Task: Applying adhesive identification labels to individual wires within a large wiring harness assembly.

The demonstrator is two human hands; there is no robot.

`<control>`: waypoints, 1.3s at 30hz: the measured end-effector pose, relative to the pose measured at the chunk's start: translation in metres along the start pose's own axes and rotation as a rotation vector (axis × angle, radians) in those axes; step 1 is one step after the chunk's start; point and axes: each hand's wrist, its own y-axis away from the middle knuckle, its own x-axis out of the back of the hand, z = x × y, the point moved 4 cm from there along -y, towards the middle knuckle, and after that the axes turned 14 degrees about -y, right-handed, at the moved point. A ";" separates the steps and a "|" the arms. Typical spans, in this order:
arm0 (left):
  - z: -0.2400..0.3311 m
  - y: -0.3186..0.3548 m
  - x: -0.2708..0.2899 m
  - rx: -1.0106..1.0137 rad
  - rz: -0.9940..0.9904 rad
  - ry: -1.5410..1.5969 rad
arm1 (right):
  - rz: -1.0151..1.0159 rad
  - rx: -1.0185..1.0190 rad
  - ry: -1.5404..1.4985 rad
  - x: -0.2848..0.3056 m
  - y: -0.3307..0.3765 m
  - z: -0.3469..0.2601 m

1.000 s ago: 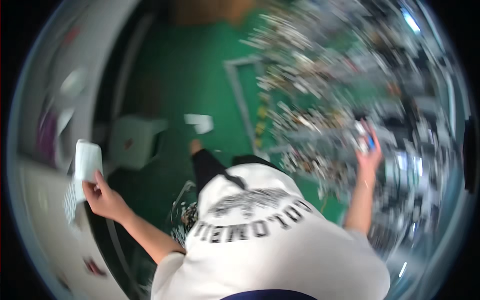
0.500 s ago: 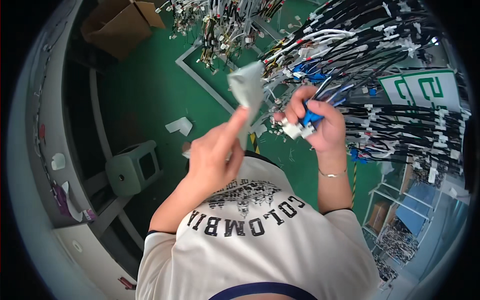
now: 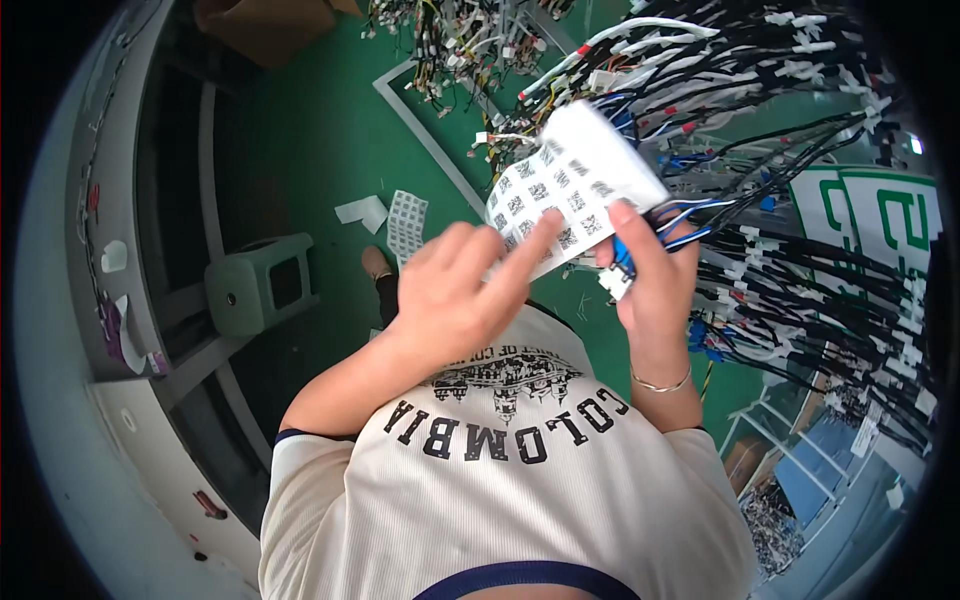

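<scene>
A white strip of labels [image 3: 545,205] with small printed square codes spreads between my hands, its upper part curling over. My left hand [image 3: 450,285] has its index finger stretched onto the strip's face; the other fingers curl at its lower edge, where their grip is partly hidden. A tail of printed labels [image 3: 407,222] shows beyond that hand. My right hand [image 3: 655,265] closes around a wire harness end with blue and white connectors [image 3: 618,272], and its thumb lies at the strip's right edge. Black, blue and white wires [image 3: 700,215] run from that grip toward the hanging bundles.
Dense wire harness bundles [image 3: 800,260] hang along the right; another cluster [image 3: 450,50] hangs at the far side. A grey metal frame [image 3: 430,130] crosses the green floor. Left are a grey-green stool [image 3: 262,285], a paper scrap [image 3: 362,213] and a cardboard box [image 3: 265,25].
My left hand has brought the label strip rightward against my right hand, turning its printed face into view. My right hand keeps the connectors, and its thumb now meets the strip.
</scene>
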 end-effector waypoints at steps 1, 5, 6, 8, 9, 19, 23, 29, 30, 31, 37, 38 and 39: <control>-0.007 0.011 -0.005 0.132 -0.025 0.012 | 0.023 -0.003 -0.084 0.005 -0.001 0.000; -0.064 0.092 -0.055 0.902 -0.393 -0.047 | 0.091 -0.039 -0.259 0.015 0.005 -0.008; -0.083 0.127 -0.084 1.250 -0.474 0.324 | 0.040 -0.050 -0.275 0.012 0.008 -0.008; -0.098 0.169 -0.133 1.577 -0.438 1.304 | -0.053 -0.114 -0.270 0.010 0.008 -0.005; -0.091 0.150 -0.134 1.529 -0.227 1.554 | -0.057 -0.117 -0.198 0.016 0.009 -0.003; -0.217 0.135 -0.057 1.164 0.773 1.750 | -0.029 -0.092 0.208 0.058 -0.008 -0.006; -0.187 0.084 -0.018 1.077 0.553 1.162 | -0.240 -0.168 0.216 0.084 -0.018 -0.022; -0.075 0.022 -0.001 0.680 0.035 1.080 | -0.286 -0.224 -0.087 0.039 -0.027 0.003; -0.060 0.020 -0.001 0.620 -0.053 1.019 | -0.282 -0.271 -0.169 0.025 -0.028 0.006; -0.048 0.017 0.001 0.448 -0.089 0.799 | -0.249 -0.245 -0.172 0.015 -0.031 0.009; -0.002 0.037 -0.001 0.077 -0.289 0.583 | -0.123 -0.211 -0.308 -0.005 -0.042 0.008; 0.000 0.042 0.001 0.034 -0.325 0.558 | -0.139 -0.189 -0.286 -0.002 -0.042 0.008; 0.001 0.047 0.002 -0.008 -0.361 0.531 | -0.155 -0.169 -0.265 0.001 -0.043 0.008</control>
